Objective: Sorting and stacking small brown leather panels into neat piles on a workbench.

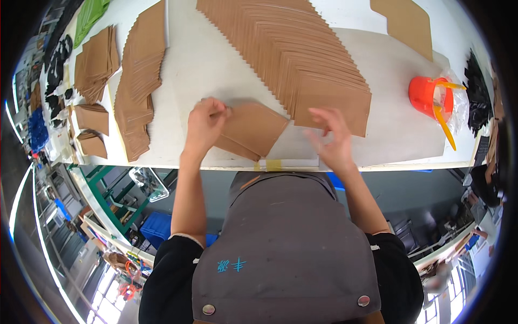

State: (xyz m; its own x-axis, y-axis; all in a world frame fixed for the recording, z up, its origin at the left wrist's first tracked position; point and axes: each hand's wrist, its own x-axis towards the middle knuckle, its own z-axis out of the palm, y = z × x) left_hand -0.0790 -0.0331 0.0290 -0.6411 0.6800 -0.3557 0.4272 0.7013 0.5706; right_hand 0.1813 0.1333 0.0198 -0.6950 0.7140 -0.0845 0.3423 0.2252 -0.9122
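My left hand (206, 125) is at the upper left corner of a flat brown panel (259, 125), its thumb and fingers pinched there. The panel looks like leather or board, and a second brown piece (236, 148) shows under its lower left edge. To the right, my right hand (330, 139), slightly blurred, hovers with fingers apart and nothing in them. It is over the near end of a long fanned row of overlapping brown panels (299, 69). That row runs from the far edge of the view down towards me.
More brown panels lie at left in a fanned row (139, 81) and in small stacks (95, 60). A red-orange pot (421, 95) with yellow-handled tools stands at right beside clear plastic. A tan sheet (408, 24) lies behind it. The table's front edge (388, 167) meets my apron.
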